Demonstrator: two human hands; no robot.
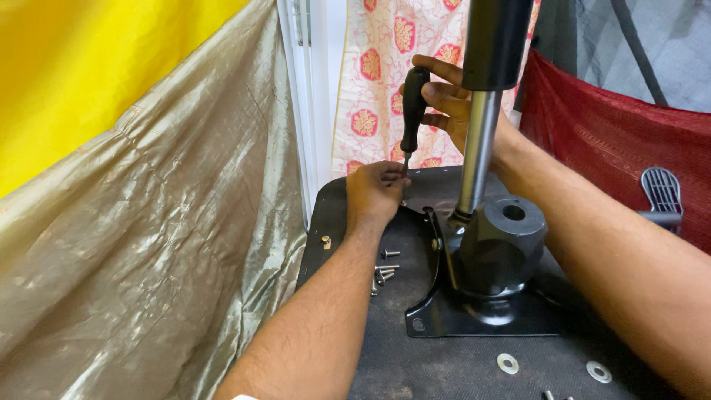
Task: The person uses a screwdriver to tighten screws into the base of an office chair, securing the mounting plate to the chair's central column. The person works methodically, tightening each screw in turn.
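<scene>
We have one view only, a head-worn camera, so nothing is shared with a second view. We look forward and steeply down over both forearms, which enter from the bottom edge and run away from us. The view sits close: the black seat underside [355, 222] fills the lower middle, and the grey gas-lift column [480, 141] rises out through the top edge. We face draped cloth [148, 237] on the left and a patterned curtain [378, 81] straight ahead. The horizon is roughly level.

Left hand [375, 189]: bare, no glove, ring or watch | right hand [452, 104]: bare | forearms: hairy, unsleeved
</scene>
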